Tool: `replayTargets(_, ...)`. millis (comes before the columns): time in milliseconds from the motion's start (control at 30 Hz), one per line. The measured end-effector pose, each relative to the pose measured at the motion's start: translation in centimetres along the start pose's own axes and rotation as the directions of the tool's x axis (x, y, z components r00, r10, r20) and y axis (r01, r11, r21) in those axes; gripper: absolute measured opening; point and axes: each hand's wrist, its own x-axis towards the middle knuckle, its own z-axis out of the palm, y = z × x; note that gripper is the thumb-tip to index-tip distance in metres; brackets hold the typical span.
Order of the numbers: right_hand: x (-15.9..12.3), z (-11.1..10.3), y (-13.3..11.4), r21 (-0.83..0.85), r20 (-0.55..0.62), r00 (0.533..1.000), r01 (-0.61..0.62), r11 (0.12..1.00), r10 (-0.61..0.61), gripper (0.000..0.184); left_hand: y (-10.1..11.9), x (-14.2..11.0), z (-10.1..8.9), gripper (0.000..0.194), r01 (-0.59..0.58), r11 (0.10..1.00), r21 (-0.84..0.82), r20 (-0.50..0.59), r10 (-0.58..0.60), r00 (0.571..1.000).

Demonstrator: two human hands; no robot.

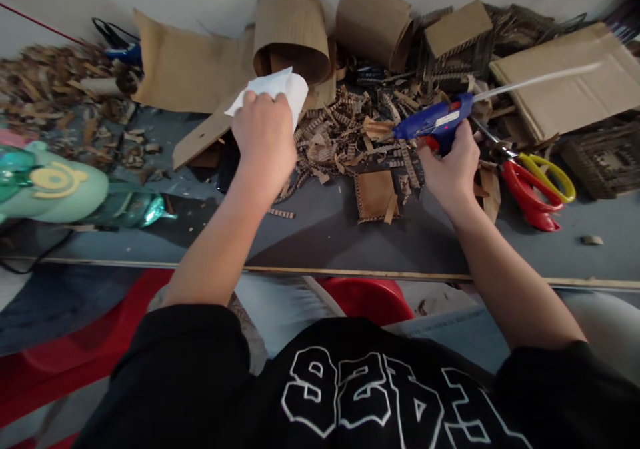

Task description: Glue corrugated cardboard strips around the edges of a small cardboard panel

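My left hand (pixel 265 135) is closed on a piece of white paper (pixel 299 95), perhaps a tissue roll, in front of a large cardboard tube (pixel 291 22). The fingers hide much of the paper. In my right hand (pixel 453 172) is a blue hot glue gun (pixel 435 119), its nozzle pointing left over the scraps. A long clear glue stick (pixel 537 82) juts from the gun's back end. Below and between the hands lies a small square cardboard piece (pixel 376 195) with a corrugated edging. Cut corrugated strips (pixel 325 145) are heaped behind it.
Scissors (pixel 537 182) with red and yellow handles lie right of my right hand. A flat cardboard panel (pixel 565 79) and a second cardboard tube (pixel 373 19) stand at the back. At left are a green bottle (pixel 133 207) and piled scraps (pixel 35 82). The table's front edge (pixel 360 273) is near me.
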Motion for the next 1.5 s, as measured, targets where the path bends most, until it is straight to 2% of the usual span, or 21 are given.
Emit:
replayTargets(33, 0.0, 0.0, 0.0, -0.026, 0.022, 1.0, 0.02, 0.999, -0.019, 0.029, 1.0, -1.3, -0.1, 0.041, -0.066, 0.998, -0.02, -0.037, 0.065, 0.997)
replayTargets(100, 0.0, -0.2, -0.2, -0.076, 0.059, 0.996, 0.075, 0.994, -0.071, 0.029, 2.8, -3.2, 0.6, 0.017, -0.193, 0.962, -0.193, -0.076, 0.182, 0.98)
replayTargets(133, -0.1, -0.2, -0.3, -0.1, 0.079, 0.992, 0.101, 0.99, -0.094, 0.027, 3.5, -3.7, 1.3, 0.015, -0.24, 0.925, -0.294, -0.093, 0.222, 0.971)
replayTargets(167, -0.1, -0.3, -0.4, -0.122, 0.102, 0.988, 0.124, 0.985, -0.112, 0.026, 3.8, -3.8, 2.2, 0.025, -0.271, 0.885, -0.378, -0.092, 0.256, 0.962)
replayTargets(267, -0.1, -0.4, -0.8, -0.149, 0.17, 0.975, 0.169, 0.974, -0.143, 0.026, 3.3, -2.6, 5.3, 0.053, -0.307, 0.793, -0.526, 0.024, 0.375, 0.927)
replayTargets(367, -0.2, -0.5, -1.0, -0.128, 0.208, 0.964, 0.195, 0.972, -0.166, 0.028, 2.0, -1.4, 7.8, 0.067, -0.361, 0.697, -0.62, -0.012, 0.451, 0.892)
replayTargets(467, -0.4, -0.4, -1.1, -0.13, 0.226, 0.959, 0.204, 0.97, -0.171, 0.028, 1.3, -1.3, 9.0, 0.071, -0.4, 0.666, -0.63, -0.043, 0.484, 0.874)
replayTargets(633, -0.7, -0.2, -1.3, -0.151, 0.243, 0.953, 0.221, 0.964, -0.18, 0.031, 1.4, -1.6, 9.3, 0.073, -0.415, 0.674, -0.611, -0.036, 0.5, 0.865)
replayTargets(867, -0.7, 0.0, -1.4, -0.111, 0.248, 0.951, 0.216, 0.97, -0.183, 0.03, 1.3, -1.5, 9.6, 0.073, -0.47, 0.628, -0.62, -0.08, 0.546, 0.834)
replayTargets(1100, -0.7, 0.3, -1.1, -0.101, 0.246, 0.953, 0.206, 0.973, -0.177, 0.031, 1.4, -1.4, 10.2, 0.075, -0.524, 0.596, -0.609, -0.079, 0.612, 0.787)
replayTargets(1333, -0.7, 0.2, -1.2, -0.094, 0.24, 0.953, 0.211, 0.973, -0.183, 0.029, 1.4, -1.2, 10.4, 0.076, -0.532, 0.59, -0.608, -0.072, 0.626, 0.777)
replayTargets(1500, -0.6, 0.1, -1.2, -0.083, 0.239, 0.95, 0.226, 0.971, -0.201, 0.033, 1.3, -1.2, 10.7, 0.08, -0.548, 0.568, -0.614, -0.107, 0.629, 0.77)
